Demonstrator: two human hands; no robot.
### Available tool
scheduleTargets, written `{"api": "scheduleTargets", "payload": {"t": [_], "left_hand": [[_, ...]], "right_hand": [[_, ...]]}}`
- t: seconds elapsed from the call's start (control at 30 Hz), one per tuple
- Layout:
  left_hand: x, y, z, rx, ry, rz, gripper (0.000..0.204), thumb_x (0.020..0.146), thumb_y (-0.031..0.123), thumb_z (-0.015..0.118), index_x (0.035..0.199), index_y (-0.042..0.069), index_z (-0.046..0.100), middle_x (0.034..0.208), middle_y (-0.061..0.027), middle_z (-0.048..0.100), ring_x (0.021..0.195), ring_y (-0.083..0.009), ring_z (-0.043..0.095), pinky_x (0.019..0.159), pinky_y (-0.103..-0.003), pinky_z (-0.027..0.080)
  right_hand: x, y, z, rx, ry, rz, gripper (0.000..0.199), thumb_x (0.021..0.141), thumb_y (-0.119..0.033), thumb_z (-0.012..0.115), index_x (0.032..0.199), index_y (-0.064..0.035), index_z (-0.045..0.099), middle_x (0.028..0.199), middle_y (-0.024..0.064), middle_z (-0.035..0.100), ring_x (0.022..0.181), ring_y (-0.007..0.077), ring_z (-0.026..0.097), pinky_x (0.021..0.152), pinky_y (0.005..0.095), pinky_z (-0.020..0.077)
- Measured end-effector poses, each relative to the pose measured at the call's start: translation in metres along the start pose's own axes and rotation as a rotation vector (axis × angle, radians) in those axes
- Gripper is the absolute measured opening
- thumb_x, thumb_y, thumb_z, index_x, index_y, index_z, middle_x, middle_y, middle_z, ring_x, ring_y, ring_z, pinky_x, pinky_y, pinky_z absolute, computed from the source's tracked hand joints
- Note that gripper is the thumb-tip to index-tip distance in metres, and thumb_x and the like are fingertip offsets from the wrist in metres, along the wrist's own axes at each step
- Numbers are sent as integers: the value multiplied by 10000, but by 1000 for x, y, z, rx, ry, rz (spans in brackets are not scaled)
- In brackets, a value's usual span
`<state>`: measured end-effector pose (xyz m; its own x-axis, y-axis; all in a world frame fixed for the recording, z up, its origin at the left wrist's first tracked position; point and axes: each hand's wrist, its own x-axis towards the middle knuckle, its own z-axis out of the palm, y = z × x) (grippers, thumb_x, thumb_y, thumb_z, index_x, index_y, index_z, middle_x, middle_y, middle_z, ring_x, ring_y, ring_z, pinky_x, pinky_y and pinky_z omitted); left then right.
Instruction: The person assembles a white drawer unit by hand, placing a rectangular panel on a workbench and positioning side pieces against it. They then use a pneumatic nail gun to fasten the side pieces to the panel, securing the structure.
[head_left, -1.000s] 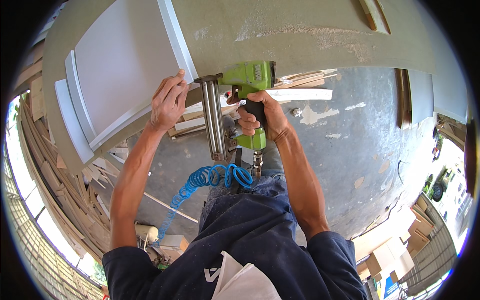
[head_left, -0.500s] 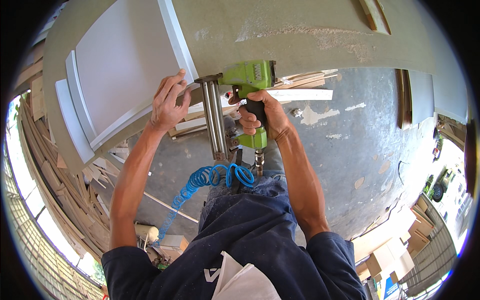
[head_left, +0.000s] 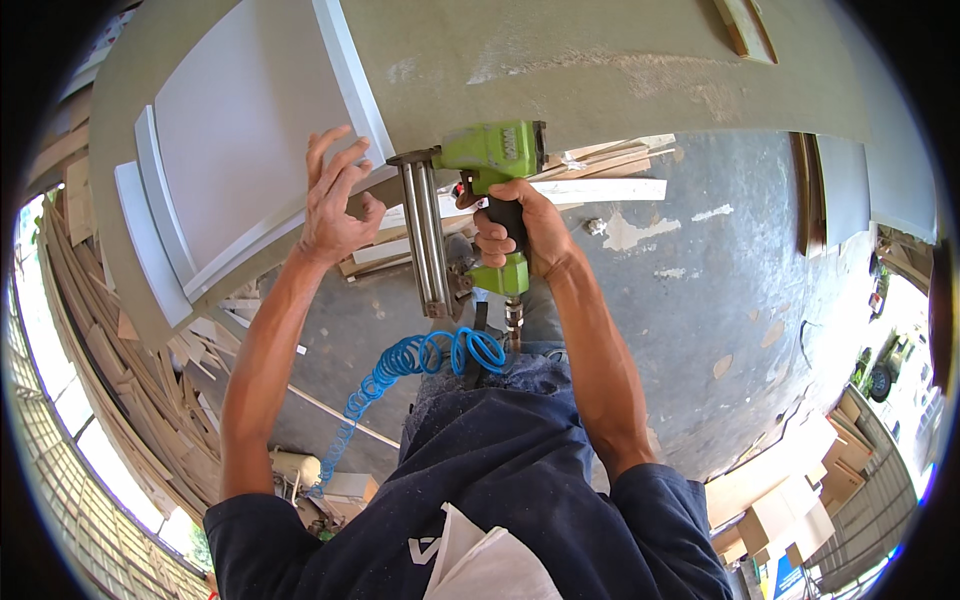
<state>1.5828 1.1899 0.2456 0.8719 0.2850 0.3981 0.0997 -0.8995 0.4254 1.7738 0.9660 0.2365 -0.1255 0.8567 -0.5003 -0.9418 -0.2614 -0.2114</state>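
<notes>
My right hand [head_left: 520,232] grips the black handle of a green pneumatic nail gun [head_left: 488,152], whose nose presses against the edge of a grey-green panel [head_left: 600,70]. The gun's long metal magazine [head_left: 428,240] hangs downward. A coiled blue air hose [head_left: 420,358] runs from the handle's base. My left hand [head_left: 335,200] rests with fingers spread on the white moulding strip [head_left: 345,70] of the framed panel [head_left: 230,120], just left of the gun's nose.
Loose white and wooden strips [head_left: 590,190] lie on the concrete floor [head_left: 720,300] below the panel. Stacked wood offcuts [head_left: 100,370] line the left side. Cardboard boxes [head_left: 790,490] sit at the lower right. A white container [head_left: 295,468] stands near my left elbow.
My left hand has slid slightly down along the moulding and its fingers have opened wider. The nail gun and my right hand stay in place.
</notes>
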Motion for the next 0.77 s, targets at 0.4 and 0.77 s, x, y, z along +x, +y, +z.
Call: {"api": "scheduleTargets", "payload": {"t": [0.4,0.77], "left_hand": [[0,-5,0,-43,-2,-33,237,664,-41,591,898,-5,598,1263,-134,626,1340,-381,507,1162,-620,351],[2,-3,-1,-46,-30,-56,249,656,-40,586,901,6,596,1256,-146,623,1336,-395,506,1151,-580,387]], "right_hand": [[-4,8,-6,100,-50,-58,446,1003,-343,453,1195,40,577,601,17,447,487,124,395,529,334,405],[5,12,-14,131,-88,-22,308,995,-358,508,1056,-57,519,619,32,494,498,126,423,533,333,428]]}}
